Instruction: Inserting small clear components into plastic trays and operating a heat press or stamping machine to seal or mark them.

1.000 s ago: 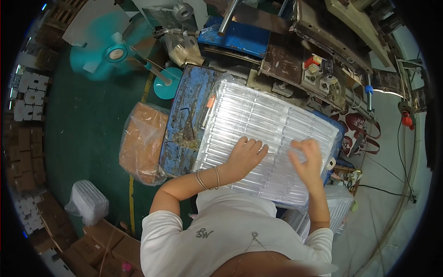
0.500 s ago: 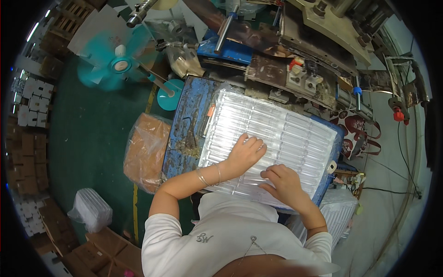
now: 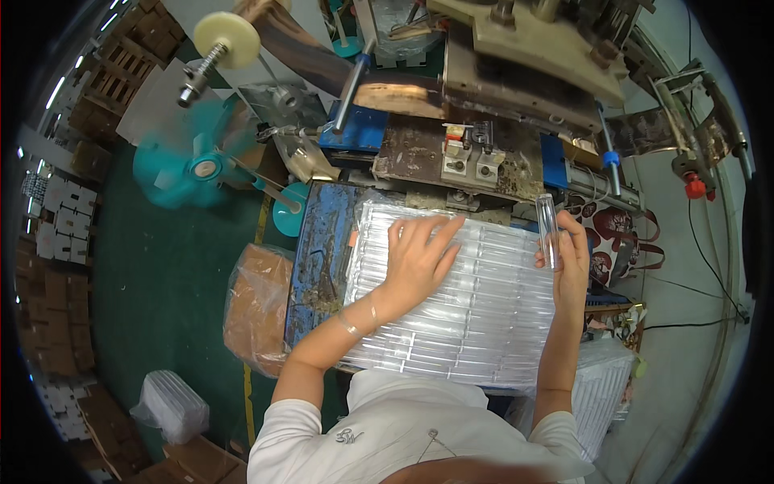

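Note:
Rows of clear plastic tubes [image 3: 476,323] lie packed flat on a worn blue table [image 3: 318,234]. My left hand [image 3: 417,256] rests over the upper middle of the rows, its fingers spread and pointing away from me; it holds nothing that I can see. Past the right edge of the rows, my right hand [image 3: 572,252] grips a single clear plastic tube [image 3: 547,232] between thumb and fingers. That tube stands nearly upright in the picture, near the front right of the machine.
Beyond the table is a press machine with a dark plate [image 3: 415,157] and a metal fixture [image 3: 472,164]. A teal fan [image 3: 203,168] turns at the left, above a plastic-wrapped brown carton [image 3: 260,302]. A patterned bag [image 3: 617,238] sits at the right.
My right hand has gone from the near part of the rows to the far right and now holds a tube. My left hand has moved farther forward and spread its fingers. The view has shifted.

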`<action>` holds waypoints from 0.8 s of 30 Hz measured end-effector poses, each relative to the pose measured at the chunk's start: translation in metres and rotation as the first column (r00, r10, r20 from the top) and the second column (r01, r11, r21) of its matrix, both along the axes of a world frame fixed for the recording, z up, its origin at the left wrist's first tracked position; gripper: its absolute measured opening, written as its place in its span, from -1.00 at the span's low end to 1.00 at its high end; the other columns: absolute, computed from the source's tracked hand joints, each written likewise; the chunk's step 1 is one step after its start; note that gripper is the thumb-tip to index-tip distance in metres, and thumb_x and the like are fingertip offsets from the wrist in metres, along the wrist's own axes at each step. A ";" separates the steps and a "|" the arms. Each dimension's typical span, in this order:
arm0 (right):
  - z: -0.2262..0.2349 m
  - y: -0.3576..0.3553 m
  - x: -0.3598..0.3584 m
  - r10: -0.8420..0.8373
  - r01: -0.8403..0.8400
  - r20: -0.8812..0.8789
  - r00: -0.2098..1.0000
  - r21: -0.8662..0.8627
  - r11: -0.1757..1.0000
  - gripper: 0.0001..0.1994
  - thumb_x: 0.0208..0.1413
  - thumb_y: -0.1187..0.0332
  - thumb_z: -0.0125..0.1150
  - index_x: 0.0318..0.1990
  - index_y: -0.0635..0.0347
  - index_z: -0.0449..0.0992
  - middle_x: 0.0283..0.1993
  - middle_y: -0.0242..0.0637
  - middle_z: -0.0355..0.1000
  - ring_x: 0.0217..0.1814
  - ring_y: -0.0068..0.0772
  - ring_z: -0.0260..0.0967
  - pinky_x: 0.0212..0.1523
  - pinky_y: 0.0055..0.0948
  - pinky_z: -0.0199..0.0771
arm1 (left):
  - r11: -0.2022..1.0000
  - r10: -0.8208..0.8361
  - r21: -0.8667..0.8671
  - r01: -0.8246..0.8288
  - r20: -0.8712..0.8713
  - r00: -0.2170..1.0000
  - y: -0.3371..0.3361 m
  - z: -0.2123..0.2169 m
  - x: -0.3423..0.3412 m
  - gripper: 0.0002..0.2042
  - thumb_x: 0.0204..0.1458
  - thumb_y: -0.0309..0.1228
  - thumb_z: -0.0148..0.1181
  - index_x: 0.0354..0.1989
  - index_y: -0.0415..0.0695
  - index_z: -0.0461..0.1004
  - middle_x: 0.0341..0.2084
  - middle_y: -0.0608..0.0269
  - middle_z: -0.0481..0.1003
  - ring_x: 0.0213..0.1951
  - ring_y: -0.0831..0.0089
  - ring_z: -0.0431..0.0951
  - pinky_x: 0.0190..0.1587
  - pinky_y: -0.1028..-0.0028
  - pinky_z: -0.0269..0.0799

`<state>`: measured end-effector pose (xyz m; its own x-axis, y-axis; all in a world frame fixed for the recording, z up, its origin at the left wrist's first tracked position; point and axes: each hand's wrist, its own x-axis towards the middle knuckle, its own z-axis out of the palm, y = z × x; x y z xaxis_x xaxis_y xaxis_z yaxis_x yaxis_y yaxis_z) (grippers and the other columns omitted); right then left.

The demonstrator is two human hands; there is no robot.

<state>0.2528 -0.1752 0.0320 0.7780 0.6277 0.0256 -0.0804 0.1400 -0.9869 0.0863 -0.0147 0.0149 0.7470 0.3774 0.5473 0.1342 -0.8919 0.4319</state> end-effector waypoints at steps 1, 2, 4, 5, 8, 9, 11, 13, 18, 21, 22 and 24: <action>0.001 -0.001 0.003 -0.002 0.003 0.048 0.999 -0.009 1.000 -0.72 0.09 0.29 -0.15 -0.06 0.17 0.22 -0.42 -0.30 0.32 -0.53 -0.61 0.27 -0.56 -0.65 0.32 | 0.997 0.057 0.043 -0.060 0.071 0.996 0.003 0.008 0.013 -0.60 -0.21 -0.35 0.15 -0.10 -0.02 0.31 -0.27 0.26 0.32 -0.21 0.36 0.26 -0.15 0.35 0.02; 0.003 -0.001 0.007 -0.005 0.006 0.052 0.999 -0.011 1.000 -0.72 0.09 0.29 -0.15 -0.06 0.17 0.22 -0.42 -0.30 0.32 -0.53 -0.61 0.27 -0.56 -0.65 0.32 | 0.998 0.054 0.040 -0.057 0.076 0.996 0.005 0.014 0.027 -0.60 -0.21 -0.35 0.15 -0.10 -0.02 0.31 -0.27 0.26 0.32 -0.21 0.36 0.26 -0.15 0.35 0.02; 0.008 -0.001 0.016 -0.098 0.097 0.071 0.993 0.014 0.995 -0.73 0.09 0.28 -0.14 -0.08 0.18 0.27 -0.43 -0.33 0.32 -0.51 -0.63 0.27 -0.54 -0.66 0.32 | 0.985 0.121 0.109 -0.135 0.128 0.984 0.008 0.022 0.057 -0.62 -0.17 -0.28 0.12 -0.10 0.04 0.32 -0.23 0.22 0.29 -0.17 0.30 0.22 -0.14 0.31 -0.01; 0.007 -0.003 0.022 -0.104 0.104 0.078 0.991 0.009 0.995 -0.73 0.09 0.28 -0.14 -0.08 0.18 0.27 -0.43 -0.33 0.32 -0.51 -0.63 0.27 -0.54 -0.66 0.32 | 0.986 0.115 0.103 -0.129 0.134 0.984 0.009 0.027 0.070 -0.62 -0.17 -0.28 0.12 -0.10 0.04 0.32 -0.23 0.22 0.29 -0.17 0.30 0.22 -0.14 0.31 -0.01; 0.008 -0.001 0.037 -0.158 0.159 0.105 0.982 -0.006 0.987 -0.72 0.07 0.27 -0.08 -0.09 0.18 0.28 -0.43 -0.37 0.30 -0.49 -0.65 0.26 -0.54 -0.66 0.31 | 0.969 0.110 0.194 -0.153 0.216 0.970 0.014 0.037 0.101 -0.63 -0.17 -0.21 0.10 -0.12 0.08 0.34 -0.22 0.17 0.27 -0.15 0.28 0.19 -0.14 0.30 -0.02; 0.009 0.000 0.040 -0.159 0.162 0.111 0.981 -0.013 0.987 -0.72 0.07 0.27 -0.08 -0.09 0.18 0.28 -0.43 -0.37 0.30 -0.49 -0.65 0.26 -0.54 -0.66 0.31 | 0.958 0.112 0.234 -0.164 0.217 0.970 0.016 0.038 0.110 -0.65 -0.19 -0.19 0.11 -0.16 0.07 0.35 -0.27 0.18 0.28 -0.16 0.29 0.20 -0.15 0.30 -0.02; 0.008 0.005 0.047 -0.195 0.203 0.121 0.973 -0.060 0.977 -0.72 0.08 0.27 -0.10 -0.07 0.15 0.27 -0.41 -0.38 0.31 -0.49 -0.66 0.26 -0.52 -0.70 0.31 | 0.946 0.121 0.269 -0.179 0.219 0.968 0.019 0.038 0.124 -0.66 -0.21 -0.18 0.11 -0.19 0.06 0.37 -0.32 0.19 0.29 -0.17 0.30 0.20 -0.15 0.30 -0.02; 0.006 0.012 0.055 -0.193 0.203 0.143 0.971 -0.063 0.977 -0.72 0.07 0.27 -0.08 -0.07 0.15 0.28 -0.41 -0.39 0.31 -0.48 -0.67 0.26 -0.52 -0.71 0.31 | 0.917 0.084 0.369 -0.155 0.200 0.976 0.023 0.039 0.134 -0.69 -0.23 -0.18 0.13 -0.27 0.05 0.39 -0.46 0.24 0.29 -0.19 0.33 0.22 -0.14 0.30 -0.02; 0.011 0.043 0.063 -0.215 0.224 0.205 0.955 -0.022 0.974 -0.73 0.04 0.30 -0.03 -0.10 0.15 0.30 -0.37 -0.44 0.31 -0.43 -0.72 0.24 -0.46 -0.72 0.29 | 0.915 -0.038 0.375 -0.151 0.453 0.891 0.006 0.061 0.115 -0.73 -0.28 -0.39 0.03 -0.30 0.09 0.40 -0.59 0.46 0.27 -0.33 0.54 0.32 -0.09 0.34 -0.07; 0.017 0.068 0.062 -0.234 0.230 0.332 0.914 0.051 0.972 -0.71 0.02 0.32 0.02 -0.11 0.22 0.28 -0.49 -0.45 0.29 -0.51 -0.74 0.16 -0.51 -0.75 0.16 | 0.992 -0.043 0.124 -0.019 0.477 0.878 -0.028 0.059 0.061 -0.71 -0.34 -0.38 0.18 -0.31 0.03 0.43 -0.62 0.47 0.31 -0.38 0.54 0.30 -0.11 0.35 -0.07; 0.018 0.075 0.064 -0.168 0.186 0.392 0.904 -0.008 0.982 -0.70 0.02 0.33 0.02 -0.09 0.23 0.27 -0.52 -0.47 0.29 -0.51 -0.75 0.15 -0.49 -0.77 0.13 | 0.998 -0.048 -0.025 0.065 0.430 0.901 -0.037 0.056 0.040 -0.68 -0.36 -0.37 0.23 -0.30 0.00 0.43 -0.62 0.47 0.32 -0.39 0.52 0.29 -0.12 0.34 -0.06; 0.025 0.095 0.055 -0.124 0.198 0.516 0.848 -0.090 0.976 -0.71 -0.04 0.29 0.08 -0.18 0.26 0.34 -0.56 -0.47 0.29 -0.54 -0.75 0.13 -0.51 -0.72 0.14 | 0.897 -0.193 -0.334 0.290 0.295 0.936 -0.047 0.046 -0.003 -0.66 -0.37 -0.39 0.29 -0.30 -0.07 0.43 -0.60 0.44 0.33 -0.41 0.48 0.28 -0.14 0.39 -0.03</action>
<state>0.3082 -0.0797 0.0567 0.7710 0.5210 0.3663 0.4451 -0.0296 -0.8950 0.0836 -0.0617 0.0607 0.6991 0.4119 0.5844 -0.2195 -0.6542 0.7238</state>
